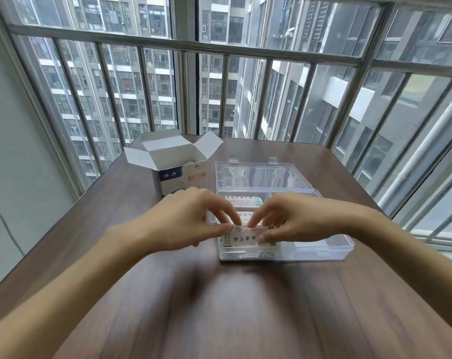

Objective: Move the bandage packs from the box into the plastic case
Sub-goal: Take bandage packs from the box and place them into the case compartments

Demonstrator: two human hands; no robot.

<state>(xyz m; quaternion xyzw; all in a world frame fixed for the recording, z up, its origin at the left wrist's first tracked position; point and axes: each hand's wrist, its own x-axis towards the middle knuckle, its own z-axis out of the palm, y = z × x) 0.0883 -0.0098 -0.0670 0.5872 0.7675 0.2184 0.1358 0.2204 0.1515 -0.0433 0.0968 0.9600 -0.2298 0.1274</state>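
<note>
left hand (187,216): bare forearm reaches in from the lower left; fingers curled, thumb and fingertips pinching the left end of the bandage pack.
white cardboard box (179,168): stands upright at the far left of the table, top flaps folded open, blue and white front panel with red printed characters; just behind the left hand and just beside the left edge of the case.
bandage pack (245,235): a flat white paper strip with dark and green print, held lengthwise between both hands, its ends under the fingers; it sits over the near left compartment of the case, at rim level; whether it touches the case floor cannot be told.
other packs (241,200): white and green printed packs already lying flat in the left part of the case, behind the held one.
clear plastic case (323,248): rectangular, transparent, with inner dividers; its hinged clear lid (258,174) is tilted open toward the window.
right hand (295,220): forearm enters from the lower right; fingers curled downward, fingertips and thumb pinching the right end of the same pack.
brown wooden table (219,307): wood-grain top carrying the box and the case.
window railing (245,50): metal bars behind the table, tall apartment blocks beyond.
</note>
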